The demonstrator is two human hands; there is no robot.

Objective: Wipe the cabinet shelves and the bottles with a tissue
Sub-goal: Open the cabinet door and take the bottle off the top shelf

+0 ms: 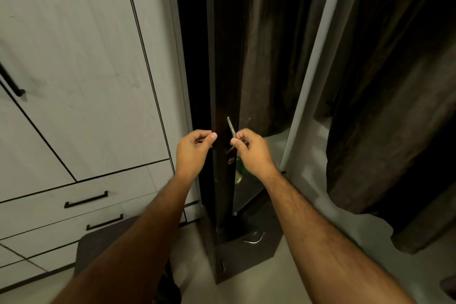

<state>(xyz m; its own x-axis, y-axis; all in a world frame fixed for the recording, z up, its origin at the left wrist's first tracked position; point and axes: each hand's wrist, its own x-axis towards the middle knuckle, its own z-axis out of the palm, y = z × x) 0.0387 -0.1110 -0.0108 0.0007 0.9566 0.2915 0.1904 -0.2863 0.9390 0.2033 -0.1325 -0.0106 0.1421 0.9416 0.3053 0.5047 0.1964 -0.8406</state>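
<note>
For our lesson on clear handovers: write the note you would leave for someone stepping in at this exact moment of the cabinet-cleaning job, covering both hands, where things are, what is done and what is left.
Left hand: fingers curled round the edge of the dark cabinet door.
Right hand: gripping the metal handle on that door.
The door is only a crack open; through the gap something greenish shows inside, too hidden to identify.
No tissue is in view, and neither hand holds one.
Done: nothing wiped as far as can be seen.
Left: open the door, fetch a tissue, wipe the shelves and the bottles.
</note>
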